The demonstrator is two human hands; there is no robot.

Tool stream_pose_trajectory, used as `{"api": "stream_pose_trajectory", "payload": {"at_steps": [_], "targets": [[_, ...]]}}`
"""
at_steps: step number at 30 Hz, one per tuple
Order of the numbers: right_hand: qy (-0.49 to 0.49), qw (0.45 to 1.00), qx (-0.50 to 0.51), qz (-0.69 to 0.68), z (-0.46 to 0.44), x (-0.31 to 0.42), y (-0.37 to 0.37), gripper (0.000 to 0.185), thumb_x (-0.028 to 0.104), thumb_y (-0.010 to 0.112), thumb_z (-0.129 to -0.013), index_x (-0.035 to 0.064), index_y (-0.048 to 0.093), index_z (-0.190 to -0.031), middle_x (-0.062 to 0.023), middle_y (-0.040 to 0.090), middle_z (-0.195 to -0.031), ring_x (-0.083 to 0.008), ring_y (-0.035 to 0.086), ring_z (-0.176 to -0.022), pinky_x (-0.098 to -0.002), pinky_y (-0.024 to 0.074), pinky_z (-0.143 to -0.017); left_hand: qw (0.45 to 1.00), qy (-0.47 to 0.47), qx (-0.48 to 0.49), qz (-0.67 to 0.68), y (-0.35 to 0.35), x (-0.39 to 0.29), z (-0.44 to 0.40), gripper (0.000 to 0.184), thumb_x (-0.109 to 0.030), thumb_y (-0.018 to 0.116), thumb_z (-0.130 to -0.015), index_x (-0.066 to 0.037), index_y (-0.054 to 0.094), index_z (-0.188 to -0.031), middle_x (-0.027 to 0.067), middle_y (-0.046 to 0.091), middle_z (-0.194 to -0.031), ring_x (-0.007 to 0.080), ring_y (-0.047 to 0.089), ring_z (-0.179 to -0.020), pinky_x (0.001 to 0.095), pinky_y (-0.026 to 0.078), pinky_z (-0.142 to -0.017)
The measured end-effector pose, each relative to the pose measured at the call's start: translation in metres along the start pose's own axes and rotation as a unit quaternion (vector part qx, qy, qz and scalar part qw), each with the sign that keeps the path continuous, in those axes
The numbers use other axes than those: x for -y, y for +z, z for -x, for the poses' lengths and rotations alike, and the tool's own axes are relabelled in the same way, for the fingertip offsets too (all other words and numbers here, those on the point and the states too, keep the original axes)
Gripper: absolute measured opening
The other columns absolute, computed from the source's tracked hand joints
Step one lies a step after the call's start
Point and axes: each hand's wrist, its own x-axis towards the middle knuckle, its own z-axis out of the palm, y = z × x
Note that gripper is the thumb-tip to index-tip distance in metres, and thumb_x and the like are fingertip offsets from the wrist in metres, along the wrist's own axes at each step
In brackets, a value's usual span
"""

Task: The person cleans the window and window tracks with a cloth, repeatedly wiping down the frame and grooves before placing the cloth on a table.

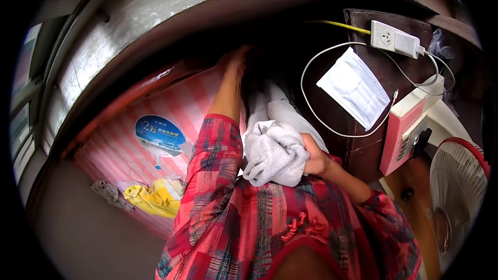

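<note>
Clutching right hand (315, 156): crumpled cloth (275, 154).
Left hand (239, 57), beyond: grip I can't tell.
Folds: could slip if hold slackens.

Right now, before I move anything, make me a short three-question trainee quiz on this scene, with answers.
1. Which of the person's hands holds the greyish-white cloth?
2. True or false: the white face mask lies on top of the fan.
3. Fill the gap: the yellow item lies on a ____ striped covering.

Key:
1. The right hand.
2. False: it lies on the dark brown surface.
3. Pink.
</note>
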Motion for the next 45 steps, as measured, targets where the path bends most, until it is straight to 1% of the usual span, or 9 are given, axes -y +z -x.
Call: {"api": "stream_pose_trajectory", "payload": {"at_steps": [7,14,20,23,28,35,39,43,45], "targets": [[-0.014,1.000,-0.011,-0.023,0.001,-0.004,-0.017,0.057,0.008,0.066,-0.072,-0.0059,0.048,-0.124,-0.0059,0.059,-0.114,-0.0123,0.053,-0.104,-0.0271,0.0416,-0.091,0.992,0.030,-0.039,-0.117,-0.005,0.006,-0.039,0.030,-0.038,0.071,-0.070,-0.016,0.052,-0.060,-0.0030,0.042,-0.049,0.0109,0.038,-0.040,0.0286,0.030,-0.038],[-0.035,0.997,-0.036,-0.052,-0.004,-0.002,-0.021,0.060,0.005,0.065,-0.072,-0.0072,0.046,-0.127,-0.0076,0.058,-0.118,-0.0132,0.053,-0.107,-0.0273,0.0407,-0.093,0.988,0.047,-0.090,-0.114,0.005,0.002,-0.048,0.023,-0.030,0.069,-0.070,-0.016,0.055,-0.058,-0.0041,0.046,-0.050,0.0082,0.038,-0.038,0.0237,0.030,-0.036],[-0.033,0.998,-0.013,-0.044,-0.010,-0.007,-0.026,0.061,0.005,0.066,-0.072,-0.0077,0.045,-0.128,-0.0081,0.058,-0.118,-0.0132,0.053,-0.107,-0.0275,0.0406,-0.094,0.962,0.202,-0.126,-0.131,-0.028,0.067,-0.172,0.018,-0.029,0.071,-0.073,-0.015,0.060,-0.067,-0.0025,0.049,-0.054,0.0090,0.040,-0.040,0.0244,0.030,-0.036],[-0.034,0.998,-0.007,-0.049,-0.012,-0.007,-0.025,0.061,0.005,0.066,-0.073,-0.0077,0.045,-0.128,-0.0082,0.058,-0.119,-0.0134,0.053,-0.108,-0.0277,0.0405,-0.094,0.970,0.177,-0.049,-0.161,-0.021,0.034,-0.114,0.015,-0.026,0.071,-0.072,-0.016,0.060,-0.074,-0.0022,0.049,-0.058,0.0097,0.041,-0.042,0.0244,0.030,-0.037],[-0.031,0.998,0.002,-0.052,-0.013,-0.010,-0.024,0.062,0.005,0.066,-0.073,-0.0075,0.044,-0.129,-0.0083,0.057,-0.120,-0.0138,0.052,-0.108,-0.0282,0.0405,-0.094,0.998,0.041,-0.046,0.012,0.002,0.007,-0.063,0.014,-0.028,0.069,-0.072,-0.018,0.059,-0.075,-0.0044,0.043,-0.056,0.0092,0.038,-0.042,0.0235,0.029,-0.036],[-0.027,0.999,-0.031,-0.020,-0.010,-0.023,-0.028,0.062,0.006,0.067,-0.072,-0.0065,0.044,-0.128,-0.0081,0.057,-0.118,-0.0139,0.053,-0.106,-0.0281,0.0398,-0.094,0.994,0.103,-0.025,0.012,0.004,0.006,-0.070,0.014,-0.031,0.065,-0.077,-0.018,0.062,-0.079,-0.0019,0.051,-0.063,0.0109,0.046,-0.050,0.0250,0.036,-0.042],[-0.021,0.998,-0.058,-0.008,-0.011,-0.013,-0.020,0.062,0.007,0.066,-0.071,-0.0063,0.045,-0.128,-0.0075,0.058,-0.116,-0.0138,0.053,-0.105,-0.0275,0.0406,-0.092,0.949,0.265,-0.039,-0.165,-0.019,0.054,-0.150,0.022,-0.033,0.064,-0.078,-0.013,0.068,-0.087,0.0061,0.061,-0.076,0.0188,0.056,-0.067,0.0321,0.046,-0.061],[-0.007,0.999,-0.040,-0.032,-0.015,0.001,-0.013,0.065,0.007,0.064,-0.067,-0.0063,0.045,-0.128,-0.0072,0.059,-0.114,-0.0136,0.054,-0.104,-0.0269,0.0417,-0.091,0.796,0.335,0.071,-0.499,-0.036,0.054,-0.172,0.035,-0.034,0.064,-0.077,-0.009,0.070,-0.100,0.0182,0.068,-0.098,0.0283,0.064,-0.092,0.0396,0.050,-0.083],[0.006,0.998,-0.055,-0.015,-0.011,-0.002,-0.015,0.068,0.008,0.064,-0.063,-0.0062,0.045,-0.128,-0.0073,0.059,-0.114,-0.0139,0.055,-0.103,-0.0269,0.0424,-0.090,0.795,0.350,0.010,-0.496,-0.025,0.045,-0.147,0.038,-0.038,0.063,-0.077,-0.010,0.070,-0.103,0.0194,0.066,-0.103,0.0310,0.064,-0.096,0.0405,0.049,-0.087]]}}
